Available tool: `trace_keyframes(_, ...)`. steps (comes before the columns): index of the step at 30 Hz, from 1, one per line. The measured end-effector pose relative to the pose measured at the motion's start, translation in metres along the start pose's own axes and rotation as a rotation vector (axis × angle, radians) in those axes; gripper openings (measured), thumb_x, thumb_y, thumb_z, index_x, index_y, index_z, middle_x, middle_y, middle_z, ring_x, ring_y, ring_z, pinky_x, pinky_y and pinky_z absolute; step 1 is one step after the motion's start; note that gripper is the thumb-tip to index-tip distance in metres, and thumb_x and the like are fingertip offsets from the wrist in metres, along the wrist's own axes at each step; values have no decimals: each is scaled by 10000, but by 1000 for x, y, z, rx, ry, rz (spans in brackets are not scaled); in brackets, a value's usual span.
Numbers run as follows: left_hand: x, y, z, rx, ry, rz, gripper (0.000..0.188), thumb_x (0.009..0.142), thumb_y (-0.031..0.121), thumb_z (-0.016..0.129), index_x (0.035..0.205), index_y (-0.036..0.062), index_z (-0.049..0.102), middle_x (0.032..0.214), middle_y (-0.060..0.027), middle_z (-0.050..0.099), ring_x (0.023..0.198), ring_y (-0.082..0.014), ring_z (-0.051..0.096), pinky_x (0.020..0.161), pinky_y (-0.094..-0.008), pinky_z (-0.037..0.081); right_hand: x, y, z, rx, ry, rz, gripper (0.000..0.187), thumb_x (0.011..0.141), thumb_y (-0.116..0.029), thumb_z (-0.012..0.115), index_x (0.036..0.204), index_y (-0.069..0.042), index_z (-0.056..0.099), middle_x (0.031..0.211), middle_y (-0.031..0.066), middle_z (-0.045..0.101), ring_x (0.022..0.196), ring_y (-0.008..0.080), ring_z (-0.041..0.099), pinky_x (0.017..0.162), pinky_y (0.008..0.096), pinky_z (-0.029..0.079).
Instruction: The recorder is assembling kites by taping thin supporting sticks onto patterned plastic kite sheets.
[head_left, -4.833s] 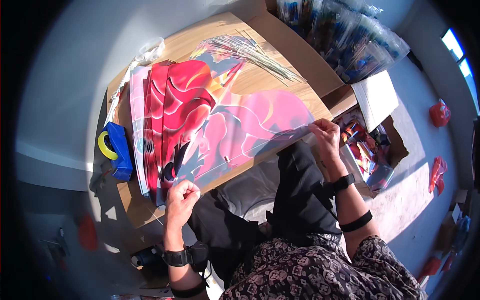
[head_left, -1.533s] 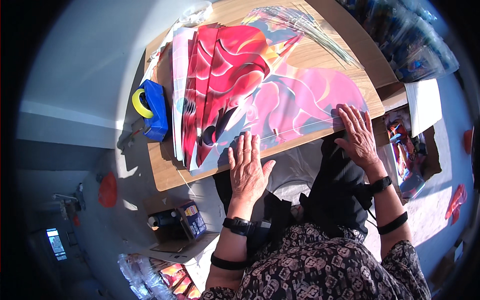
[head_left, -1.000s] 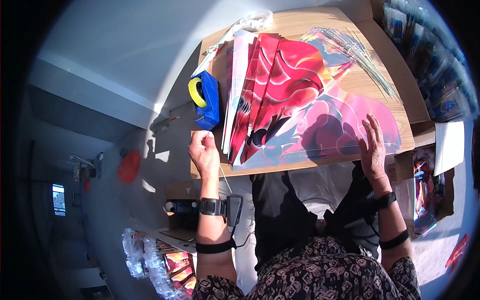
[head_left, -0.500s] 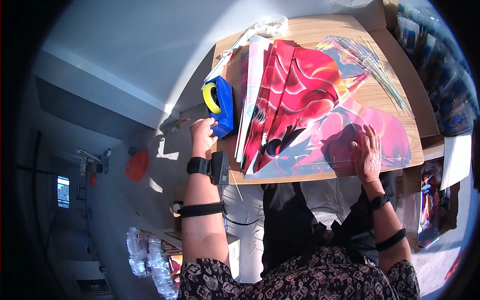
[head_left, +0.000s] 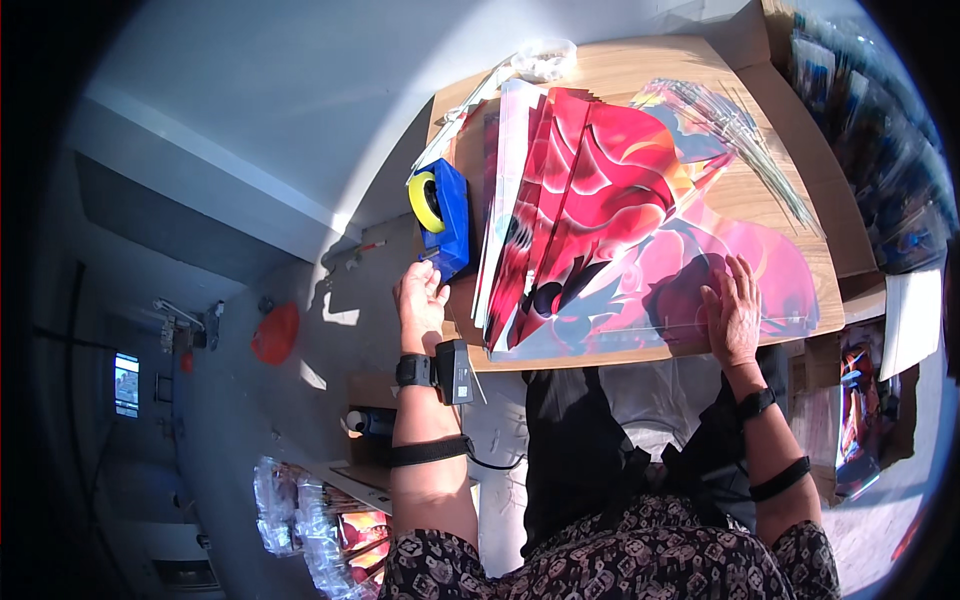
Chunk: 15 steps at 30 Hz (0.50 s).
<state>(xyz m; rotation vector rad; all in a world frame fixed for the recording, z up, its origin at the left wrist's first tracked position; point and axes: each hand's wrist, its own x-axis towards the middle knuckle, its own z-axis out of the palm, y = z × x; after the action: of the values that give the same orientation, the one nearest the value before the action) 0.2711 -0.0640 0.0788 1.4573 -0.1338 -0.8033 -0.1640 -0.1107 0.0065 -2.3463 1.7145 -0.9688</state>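
My left hand (head_left: 421, 298) is just off the near end of a blue tape dispenser (head_left: 453, 222) with a yellow tape roll (head_left: 426, 202) in it. Its fingers are curled together, and whatever they may hold is too small to make out. Flat on a pink and grey printed sheet (head_left: 640, 318), close to the table's near edge, rests my right hand (head_left: 736, 318), fingers stretched out. Beside the dispenser, a stack of red printed sheets (head_left: 615, 165) with folded edges overlaps the pink one.
A bundle of thin sticks (head_left: 765, 160) lies at the wooden table's (head_left: 640, 58) far right. At the back stands a clear tub (head_left: 545, 62), with white strips (head_left: 462, 118) nearby. Plastic-wrapped packs (head_left: 870, 140) fill the right side. An orange-red bag (head_left: 275, 333) is on the floor at left.
My left hand has drawn back from the dispenser's near end, toward me and slightly right. The right hand stays on the sheet.
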Motion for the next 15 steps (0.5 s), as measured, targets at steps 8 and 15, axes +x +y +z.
trace_keyframes(8, 2, -15, 4, -44, -256, -264, 106, 877, 146, 580, 795, 86, 546, 754, -20, 528, 722, -171, 541, 732, -324, 441, 0, -2, -2, -2, 10, 10, 350, 910, -257, 548, 1145, 3, 560, 1348, 173, 465, 1316, 355, 369, 1074, 467, 304)
trace_keyframes(15, -9, -21, 27, 22, 339, 204, 350, 749, 209, 709, 1053, 99, 575, 922, -33, 569, 879, -153, 543, 717, -319, 386, -2, 9, -4, -12, 12, 8, 324, 893, -230, 573, 1126, -5, 563, 1332, 172, 477, 1307, 352, 379, 1058, 467, 321)
